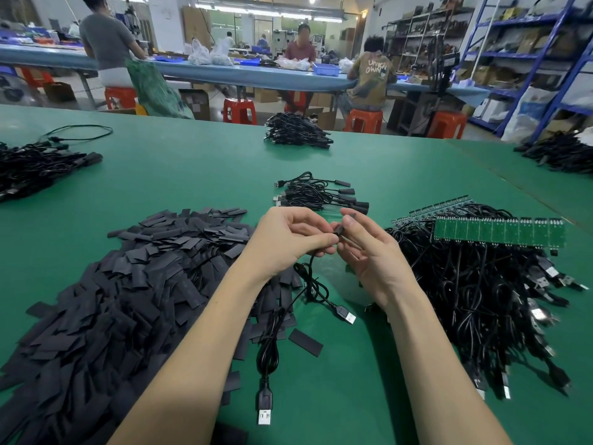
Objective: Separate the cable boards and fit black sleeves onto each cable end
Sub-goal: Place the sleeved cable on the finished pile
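My left hand [290,237] and my right hand [372,252] meet above the green table, both pinching the end of one black cable [313,284] with a black sleeve [340,231] on it. The cable hangs down to a USB plug [348,316]. A big heap of flat black sleeves [128,284] lies to the left. On the right a strip of joined green cable boards [499,232] rests on a tangle of black cables [475,293]. Several sleeved cables [316,194] lie just beyond my hands.
A second loose USB cable [266,364] lies near the front edge. More cable piles sit at far left [35,168], far middle [295,131] and far right [561,152]. Several people sit on red stools at a blue bench beyond the table.
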Demonstrator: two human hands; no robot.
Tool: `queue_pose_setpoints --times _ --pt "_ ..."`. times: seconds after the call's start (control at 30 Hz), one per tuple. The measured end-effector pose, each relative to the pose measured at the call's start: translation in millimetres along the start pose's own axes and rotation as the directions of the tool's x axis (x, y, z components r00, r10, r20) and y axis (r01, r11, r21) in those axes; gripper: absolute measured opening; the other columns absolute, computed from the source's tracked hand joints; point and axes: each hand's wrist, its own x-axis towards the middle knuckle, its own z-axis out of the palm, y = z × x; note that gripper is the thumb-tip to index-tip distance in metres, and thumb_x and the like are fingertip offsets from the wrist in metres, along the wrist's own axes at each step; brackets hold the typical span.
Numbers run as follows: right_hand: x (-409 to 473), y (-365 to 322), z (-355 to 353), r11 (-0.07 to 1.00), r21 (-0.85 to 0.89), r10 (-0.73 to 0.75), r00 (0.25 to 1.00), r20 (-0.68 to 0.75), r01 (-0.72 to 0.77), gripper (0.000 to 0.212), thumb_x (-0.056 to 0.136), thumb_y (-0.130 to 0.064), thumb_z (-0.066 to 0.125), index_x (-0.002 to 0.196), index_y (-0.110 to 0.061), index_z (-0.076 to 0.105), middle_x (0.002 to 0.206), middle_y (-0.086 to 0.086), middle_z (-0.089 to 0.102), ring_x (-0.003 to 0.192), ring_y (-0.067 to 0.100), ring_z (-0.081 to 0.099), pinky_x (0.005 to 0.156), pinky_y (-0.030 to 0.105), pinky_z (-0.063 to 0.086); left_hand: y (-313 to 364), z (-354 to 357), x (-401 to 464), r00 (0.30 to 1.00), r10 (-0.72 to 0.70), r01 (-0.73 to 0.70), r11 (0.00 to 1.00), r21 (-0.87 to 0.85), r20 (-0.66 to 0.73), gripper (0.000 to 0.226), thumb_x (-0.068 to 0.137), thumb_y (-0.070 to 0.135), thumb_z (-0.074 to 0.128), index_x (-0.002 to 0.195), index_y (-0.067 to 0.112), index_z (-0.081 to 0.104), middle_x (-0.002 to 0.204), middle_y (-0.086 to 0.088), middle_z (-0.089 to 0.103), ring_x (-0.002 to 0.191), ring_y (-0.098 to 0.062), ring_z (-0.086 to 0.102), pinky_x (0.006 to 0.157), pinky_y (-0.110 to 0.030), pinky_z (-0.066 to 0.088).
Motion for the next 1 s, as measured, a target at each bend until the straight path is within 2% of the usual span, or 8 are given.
queue_pose_setpoints --times 0.13,0.23,0.4,0.53,0.77,1.0 --pt "1 2 2 0.999 0.006 -0.052 0.998 -0.024 0.052 0.034 0.077 -0.020 0.078 0.111 -0.016 0.073 0.099 0.011 0.076 0.079 0.018 0.069 0.078 0.024 0.059 0 0 1 1.000 0.017 -0.016 0.999 0.036 -0.004 0.013 0.077 0.007 0.086 0.081 0.013 0.075 0.075 -0.015 0.076 0.074 -0.026 0.077 0.068 -0.027 0.059" --pt "0 4 5 0.997 0.023 -0.075 0.996 -0.038 0.076 0.031 0.076 -0.019 0.079 0.106 -0.014 0.075 0.095 0.012 0.075 0.078 0.019 0.069 0.075 0.023 0.059 2 0 1 0.999 0.036 -0.036 0.998 0.056 -0.007 0.013 0.077 0.011 0.087 0.081 0.016 0.076 0.076 -0.015 0.077 0.075 -0.027 0.077 0.069 -0.027 0.059" --pt "0 8 8 0.996 0.042 -0.075 0.996 -0.049 0.077 0.035 0.075 -0.018 0.078 0.109 -0.012 0.072 0.091 0.012 0.075 0.076 0.018 0.069 0.073 0.023 0.059 3 -3 0 0.999 0.037 -0.036 0.997 0.065 -0.008 0.012 0.078 0.009 0.086 0.083 0.010 0.075 0.078 -0.017 0.077 0.076 -0.030 0.077 0.072 -0.033 0.061" --pt "-2 7 9 0.994 0.051 -0.096 0.994 -0.059 0.099 0.038 0.077 -0.017 0.078 0.113 -0.014 0.072 0.090 0.010 0.075 0.075 0.016 0.070 0.072 0.022 0.058 3 -1 -1 0.999 0.037 -0.037 0.998 0.056 -0.014 0.012 0.079 0.006 0.085 0.085 0.006 0.074 0.077 -0.017 0.076 0.075 -0.029 0.077 0.069 -0.030 0.061" --pt "-2 5 10 0.993 0.040 -0.108 0.989 -0.096 0.112 0.031 0.076 -0.019 0.077 0.107 -0.015 0.076 0.092 0.009 0.076 0.078 0.014 0.070 0.074 0.023 0.058 2 0 -2 0.999 0.032 -0.032 0.999 0.030 -0.009 0.012 0.077 0.012 0.087 0.080 0.015 0.076 0.077 -0.017 0.076 0.076 -0.030 0.077 0.069 -0.027 0.060" --pt "-1 7 11 0.991 0.062 -0.108 0.988 -0.111 0.116 0.034 0.076 -0.018 0.078 0.109 -0.014 0.074 0.091 0.010 0.076 0.075 0.015 0.070 0.072 0.023 0.058 3 1 -1 0.999 0.032 -0.031 0.999 0.024 -0.020 0.012 0.078 0.009 0.086 0.083 0.011 0.075 0.077 -0.017 0.076 0.076 -0.030 0.077 0.068 -0.026 0.059"
